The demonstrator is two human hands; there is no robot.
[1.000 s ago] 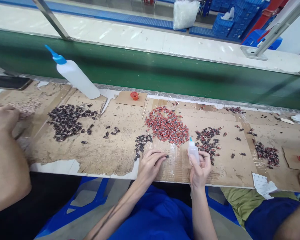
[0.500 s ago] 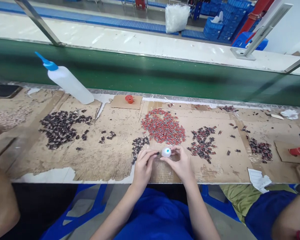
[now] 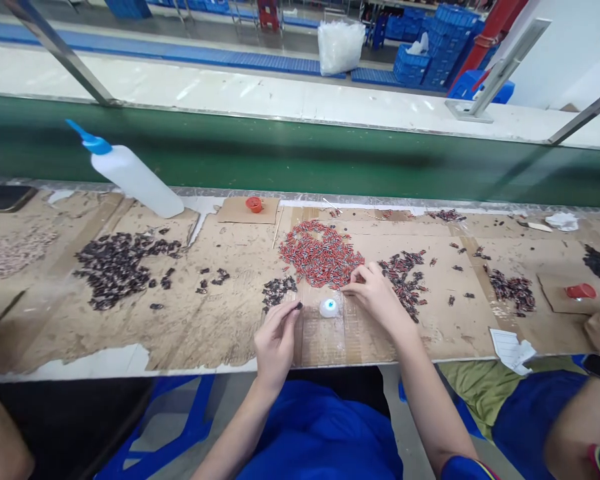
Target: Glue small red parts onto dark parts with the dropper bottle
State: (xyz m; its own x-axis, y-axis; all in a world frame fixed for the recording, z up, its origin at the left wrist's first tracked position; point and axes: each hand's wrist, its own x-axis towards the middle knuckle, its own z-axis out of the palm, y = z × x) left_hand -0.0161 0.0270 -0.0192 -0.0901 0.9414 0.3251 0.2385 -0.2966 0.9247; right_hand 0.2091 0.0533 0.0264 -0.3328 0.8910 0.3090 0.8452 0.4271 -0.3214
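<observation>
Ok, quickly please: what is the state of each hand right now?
Left hand: closed, pinching a small dark part.
Right hand: fingertips at the edge of the red pile; whether it grips a piece cannot be told.

Tiny dark part [image 3: 299,305]; white bottle [image 3: 329,307] upright

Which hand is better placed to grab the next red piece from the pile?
Right: the right hand is at the red pile; the left hand is farther back, pinching a small dark part.
</observation>
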